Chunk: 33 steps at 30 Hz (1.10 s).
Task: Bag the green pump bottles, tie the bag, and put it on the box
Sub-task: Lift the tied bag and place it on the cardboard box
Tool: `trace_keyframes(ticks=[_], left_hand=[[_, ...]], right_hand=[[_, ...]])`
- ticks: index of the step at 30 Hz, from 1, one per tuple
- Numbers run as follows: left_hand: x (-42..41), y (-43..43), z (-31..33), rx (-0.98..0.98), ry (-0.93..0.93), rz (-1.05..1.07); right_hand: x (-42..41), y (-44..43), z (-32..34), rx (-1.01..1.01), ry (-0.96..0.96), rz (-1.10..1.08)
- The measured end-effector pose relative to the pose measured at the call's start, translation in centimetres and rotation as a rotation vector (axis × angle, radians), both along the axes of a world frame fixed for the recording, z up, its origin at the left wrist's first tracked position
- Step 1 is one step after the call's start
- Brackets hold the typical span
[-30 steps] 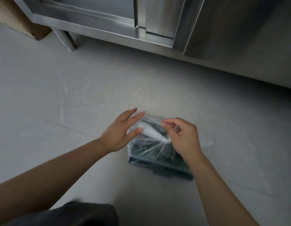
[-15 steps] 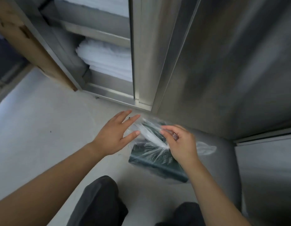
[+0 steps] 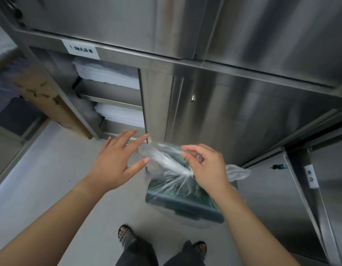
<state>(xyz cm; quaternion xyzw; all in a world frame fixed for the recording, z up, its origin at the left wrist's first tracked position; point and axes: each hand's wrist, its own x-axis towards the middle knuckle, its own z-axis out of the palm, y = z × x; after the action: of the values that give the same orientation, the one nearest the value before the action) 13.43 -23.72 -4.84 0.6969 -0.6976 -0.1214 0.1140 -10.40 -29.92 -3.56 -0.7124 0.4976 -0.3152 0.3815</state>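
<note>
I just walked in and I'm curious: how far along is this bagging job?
Bagging looks done: the dark green bottles sit inside the clear plastic bag. The tie is in hand: the right hand pinches the bag's twisted neck, the left hand open beside it. Whether a knot exists is unclear. Placing it on the box is left.

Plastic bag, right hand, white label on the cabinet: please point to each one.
plastic bag (image 3: 166, 162), head view, its twisted neck
right hand (image 3: 208, 166), head view, its back
white label (image 3: 81, 49), head view, its middle

the bag (image 3: 172, 164) was thin clear glossy plastic; the cabinet (image 3: 233, 116) brushed steel; the floor (image 3: 51, 179) smooth, matt grey.
</note>
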Motion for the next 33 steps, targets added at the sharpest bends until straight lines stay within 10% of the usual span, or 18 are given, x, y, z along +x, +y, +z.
trace_keyframes(ticks=[33], left_hand=[[28.4, 0.9, 5.2, -0.032, -0.049, 0.513]], right_hand=[[34.4, -9.7, 4.5, 0.015, -0.059, 0.399]])
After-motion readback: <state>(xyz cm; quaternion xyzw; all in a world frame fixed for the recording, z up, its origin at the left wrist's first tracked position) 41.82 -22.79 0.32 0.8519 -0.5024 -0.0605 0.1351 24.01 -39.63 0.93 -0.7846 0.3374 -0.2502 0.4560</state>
